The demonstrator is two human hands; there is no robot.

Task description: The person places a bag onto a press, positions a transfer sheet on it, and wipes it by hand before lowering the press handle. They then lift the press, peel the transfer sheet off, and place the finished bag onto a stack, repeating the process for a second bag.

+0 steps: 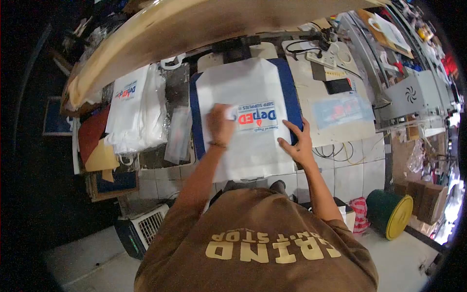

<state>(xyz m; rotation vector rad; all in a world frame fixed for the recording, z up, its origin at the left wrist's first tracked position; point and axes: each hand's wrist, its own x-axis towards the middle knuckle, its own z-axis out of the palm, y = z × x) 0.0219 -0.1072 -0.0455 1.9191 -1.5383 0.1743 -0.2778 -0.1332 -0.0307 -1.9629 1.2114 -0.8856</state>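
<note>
A white bag point(248, 151) lies flat over a dark blue pad point(288, 82), with a printed "DepED" label point(258, 117) near its middle. My left hand point(220, 124) is on the bag at the label's left edge; it is blurred, and something white shows at its fingers. On the right edge of the bag rests my right hand point(297, 141), its fingers spread and thumb apart, touching the bag and the pad beside the label.
Left of the pad is a stack of white printed bags point(138, 109). To the right are a black phone point(338, 86), a power strip point(321, 59) and a clear printed film point(340, 111). A wooden edge point(194, 24) spans the top.
</note>
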